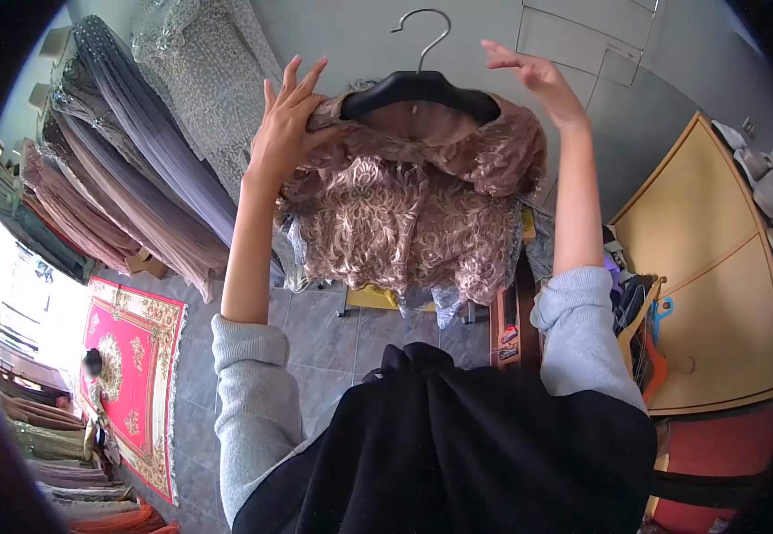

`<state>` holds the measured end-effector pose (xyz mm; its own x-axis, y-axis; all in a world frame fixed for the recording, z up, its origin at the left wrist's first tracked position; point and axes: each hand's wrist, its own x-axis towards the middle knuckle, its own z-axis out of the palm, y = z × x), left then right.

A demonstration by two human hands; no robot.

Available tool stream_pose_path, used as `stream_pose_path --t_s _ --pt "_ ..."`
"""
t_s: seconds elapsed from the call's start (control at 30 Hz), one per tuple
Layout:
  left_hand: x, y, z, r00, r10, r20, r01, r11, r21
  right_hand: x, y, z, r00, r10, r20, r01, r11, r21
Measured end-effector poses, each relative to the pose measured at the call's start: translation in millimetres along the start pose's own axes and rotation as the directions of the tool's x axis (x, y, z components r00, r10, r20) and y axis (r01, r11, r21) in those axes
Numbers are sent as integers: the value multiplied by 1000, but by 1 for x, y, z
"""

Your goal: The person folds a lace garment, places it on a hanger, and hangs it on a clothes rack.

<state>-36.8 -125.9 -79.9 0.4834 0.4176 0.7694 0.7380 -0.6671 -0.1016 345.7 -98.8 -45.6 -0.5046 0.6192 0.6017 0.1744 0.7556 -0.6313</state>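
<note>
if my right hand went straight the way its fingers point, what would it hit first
Probably the metal hook, judging by the picture; depth is unclear, so the right hand could pass in front or behind.

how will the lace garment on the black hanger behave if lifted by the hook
The lace garment will probably sway and flop, as its fabric drapes in soft folds. Its wide neckline could let it slip off the black hanger if tilted. The raised embroidery suggests it may snag.
</note>
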Motion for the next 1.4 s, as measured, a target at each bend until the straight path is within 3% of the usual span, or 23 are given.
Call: stream_pose_path --t_s 0.03,0.1,0.13,0.17,0.23,0.37,0.5,0.57,0.7,0.77,0.8,0.83,0.9,0.93,0.97,1.03,1.1,1.17,1.23,1.3,1.33,1.4 --pt "-1 -3 2 1000 -2 -7 2 1000 5 -2 -2 -1 1000 -7 4 7 1000 -4" --pt "-5 -11 6 998 -60 -10 60 998 -11 -8 -7 5 992 125 -24 -119 844 -523" --pt "-6 -13 7 998 -61 -9 61 998 -6 -11 -4 12 981 191 -45 -173 730 -661" --pt "-5 -15 8 998 -63 -18 62 998 -30 -12 1 20 980 192 -45 -173 733 -658" --pt "-3 -17 11 997 -66 -27 64 996 -59 -13 12 35 981 115 -153 -191 609 -769" --pt "5 -19 7 999 -50 -8 50 999 -6 -9 19 28 997 -31 -66 -35 594 -804" --pt "10 -21 2 998 -51 -29 54 993 100 -1 17 25 999 -30 -30 -1 687 -727" --pt "10 -21 5 998 -50 -39 54 993 104 4 14 29 993 33 -112 -102 716 -690" --pt "7 -18 11 997 -35 -64 42 993 107 10 10 31 986 117 -117 -165 714 -681" --pt "5 -15 13 996 -52 -70 60 991 121 10 -8 46 977 129 -170 -210 454 -866" --pt "3 -13 14 995 -71 -72 80 987 138 10 -3 52 983 61 -173 -183 363 -914" --pt "2 -8 12 995 -68 -73 77 988 135 12 -4 61 982 62 -176 -186 360 -914" --pt "2 8 3 990 -84 -115 106 973 205 12 -11 80 897 -32 -440 -422 228 -877" --pt "1 18 -1 989 -104 -106 126 965 229 8 -4 84 858 -168 -485 -425 297 -855" --pt "0 28 -4 987 -127 -99 149 956 254 9 -3 86 856 -175 -486 -425 294 -856" --pt "-2 37 -5 985 -105 -136 136 962 239 10 0 91 699 -305 -647 -549 351 -758" --pt "-3 41 -6 981 -137 -135 168 952 257 9 5 91 674 -352 -650 -557 335 -760" --pt "-5 34 -3 980 -149 -130 179 950 255 8 6 92 773 -168 -612 -586 182 -790" --pt "-7 25 0 979 -162 -123 189 948 255 2 3 85 825 -118 -552 -517 235 -823" --pt "-11 16 2 981 -171 -89 185 964 192 -2 -5 74 888 170 -427 -456 439 -774" --pt "-12 12 3 981 -172 -86 185 964 191 -6 0 63 910 218 -353 -414 550 -726" --pt "-14 5 5 982 -159 -104 173 974 147 -10 3 40 937 263 -230 -347 629 -696"
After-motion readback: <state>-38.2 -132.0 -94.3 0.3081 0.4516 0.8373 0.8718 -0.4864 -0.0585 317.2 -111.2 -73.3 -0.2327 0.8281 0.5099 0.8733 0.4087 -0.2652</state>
